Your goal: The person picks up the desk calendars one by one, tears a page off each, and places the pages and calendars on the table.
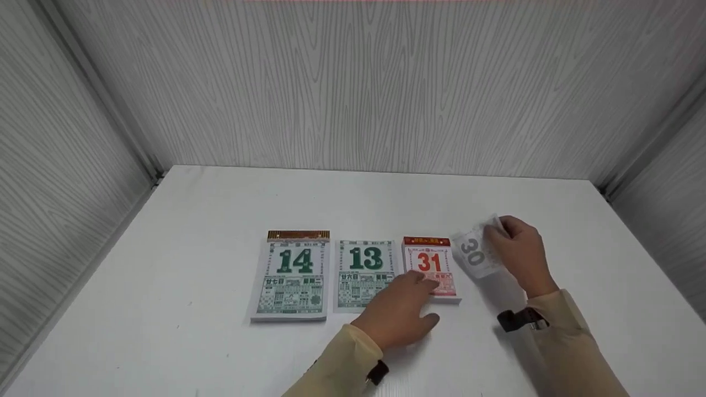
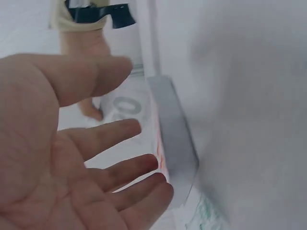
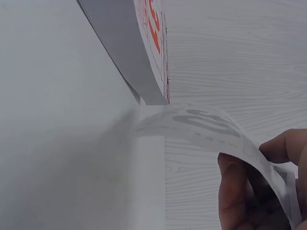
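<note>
A small tear-off calendar with a red header and a red 31 lies on the white table. Over its lower left part reaches my left hand, fingers extended; in the left wrist view its fingers look straight and hold nothing. Whether they touch the pad I cannot tell. Just right of that calendar, my right hand pinches a thin calendar sheet with a grey 30 between thumb and fingers. The sheet bends in an arc in the right wrist view, its far edge near the calendar's corner.
Left of the red calendar lies a loose sheet with a green 13. Further left is a thicker, larger calendar pad showing a green 14. Grey wood-grain panels rise behind and beside the white table.
</note>
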Demonstrator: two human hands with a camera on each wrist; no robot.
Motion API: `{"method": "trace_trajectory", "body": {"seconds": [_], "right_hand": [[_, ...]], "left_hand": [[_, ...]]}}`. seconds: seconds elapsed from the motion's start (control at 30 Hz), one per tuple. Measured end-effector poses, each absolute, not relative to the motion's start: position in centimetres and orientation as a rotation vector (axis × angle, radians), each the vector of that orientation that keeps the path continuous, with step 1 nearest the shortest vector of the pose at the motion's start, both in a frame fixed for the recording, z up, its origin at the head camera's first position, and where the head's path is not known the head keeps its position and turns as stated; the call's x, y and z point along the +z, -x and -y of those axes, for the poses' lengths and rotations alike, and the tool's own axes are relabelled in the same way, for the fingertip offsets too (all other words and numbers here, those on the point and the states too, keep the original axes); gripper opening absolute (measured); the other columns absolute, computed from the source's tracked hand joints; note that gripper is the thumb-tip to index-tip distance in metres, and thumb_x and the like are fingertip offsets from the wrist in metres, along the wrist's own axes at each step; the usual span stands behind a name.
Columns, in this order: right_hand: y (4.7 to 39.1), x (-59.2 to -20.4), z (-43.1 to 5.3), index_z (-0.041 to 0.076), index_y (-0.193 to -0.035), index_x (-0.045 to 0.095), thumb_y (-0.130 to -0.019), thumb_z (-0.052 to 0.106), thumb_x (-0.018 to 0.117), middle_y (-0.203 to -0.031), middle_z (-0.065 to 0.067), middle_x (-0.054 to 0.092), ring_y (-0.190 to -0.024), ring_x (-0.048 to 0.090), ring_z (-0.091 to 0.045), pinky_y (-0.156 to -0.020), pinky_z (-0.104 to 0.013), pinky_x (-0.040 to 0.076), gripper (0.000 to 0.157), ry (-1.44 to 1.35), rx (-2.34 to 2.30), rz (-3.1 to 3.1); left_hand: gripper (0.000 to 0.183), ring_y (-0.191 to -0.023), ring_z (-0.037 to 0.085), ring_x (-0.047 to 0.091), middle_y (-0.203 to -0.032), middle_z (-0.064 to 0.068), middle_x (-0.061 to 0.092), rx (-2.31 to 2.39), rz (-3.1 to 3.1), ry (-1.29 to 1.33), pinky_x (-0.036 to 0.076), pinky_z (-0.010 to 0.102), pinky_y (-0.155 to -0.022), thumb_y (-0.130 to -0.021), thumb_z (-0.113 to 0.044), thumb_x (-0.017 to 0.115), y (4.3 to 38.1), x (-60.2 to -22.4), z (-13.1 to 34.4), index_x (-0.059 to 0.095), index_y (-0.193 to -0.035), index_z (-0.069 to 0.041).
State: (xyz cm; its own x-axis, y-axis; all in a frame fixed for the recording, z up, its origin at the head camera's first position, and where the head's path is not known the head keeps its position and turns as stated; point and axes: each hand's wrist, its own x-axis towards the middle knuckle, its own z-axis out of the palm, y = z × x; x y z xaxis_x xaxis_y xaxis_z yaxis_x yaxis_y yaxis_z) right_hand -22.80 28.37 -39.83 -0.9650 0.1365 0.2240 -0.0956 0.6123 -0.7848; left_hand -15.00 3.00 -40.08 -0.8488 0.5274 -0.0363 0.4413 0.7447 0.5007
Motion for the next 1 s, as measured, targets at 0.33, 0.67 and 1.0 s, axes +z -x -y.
{"method": "trace_trajectory", "body": {"seconds": [0.33,0.67,1.0], "right_hand": [[22.4,-40.0,-29.1,0.007,-0.108,0.067,-0.095,0.034,0.057,-0.101,-0.012,0.067,-0.081,0.055,-0.018,-0.069,-0.019,0.043,0.032,0.025,1.306,2.601],[22.9,-39.6,-30.2,0.005,-0.115,0.063,-0.095,0.034,0.058,-0.101,-0.013,0.064,-0.081,0.056,-0.015,-0.068,-0.019,0.045,0.035,0.034,1.347,2.664],[22.8,-39.8,-29.8,0.014,-0.101,0.073,-0.09,0.02,0.066,-0.096,-0.005,0.071,-0.081,0.066,-0.015,-0.068,-0.013,0.046,0.015,-0.328,1.004,2.361]], "left_hand": [[0.047,-0.125,0.007,0.046,-0.134,-0.013,0.048,1.356,-2.841,-0.564,0.041,0.034,-0.101,-0.094,-0.032,0.057,16.7,-38.0,3.6,0.043,-0.139,-0.03],[0.046,-0.121,0.014,0.05,-0.129,-0.008,0.053,1.525,-2.831,-0.364,0.042,0.038,-0.1,-0.093,-0.029,0.059,17.6,-38.9,8.3,0.046,-0.137,-0.027],[0.046,-0.12,0.011,0.05,-0.127,-0.008,0.055,1.452,-2.859,-0.293,0.043,0.038,-0.101,-0.093,-0.032,0.06,17.6,-39.0,8.2,0.045,-0.136,-0.03]]}}
